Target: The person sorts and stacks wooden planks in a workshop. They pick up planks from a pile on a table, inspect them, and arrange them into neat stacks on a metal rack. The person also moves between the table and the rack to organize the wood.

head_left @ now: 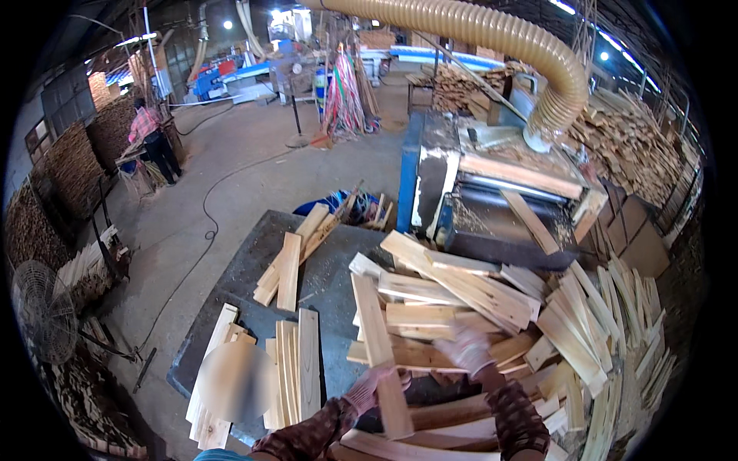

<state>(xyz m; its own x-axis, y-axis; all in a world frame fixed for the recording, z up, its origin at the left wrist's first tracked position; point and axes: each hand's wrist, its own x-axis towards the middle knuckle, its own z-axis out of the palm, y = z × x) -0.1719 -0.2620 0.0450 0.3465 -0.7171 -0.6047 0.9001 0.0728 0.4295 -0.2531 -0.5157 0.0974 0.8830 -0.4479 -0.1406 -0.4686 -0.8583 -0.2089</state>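
My left hand (370,389), in a light knitted glove, is closed around the lower part of a long wooden board (375,330). The board slants up and away over the dark tabletop (338,269). My right hand (467,349), also gloved and blurred by motion, is over the heap of loose boards (419,313) to the right. Its fingers look stretched out and apart, with nothing visibly held. Several narrow strips (286,373) lie side by side left of my left forearm, beside a greyish board (309,361). Further off, more boards (289,269) lie crossed.
A planer-like machine (430,177) stands beyond the table, with a board (530,221) on its bed and a ribbed hose (492,23) above. Stacked boards (607,307) spread to the right. A cable (207,203) crosses the floor; a fan (42,311) and a person (150,138) are left.
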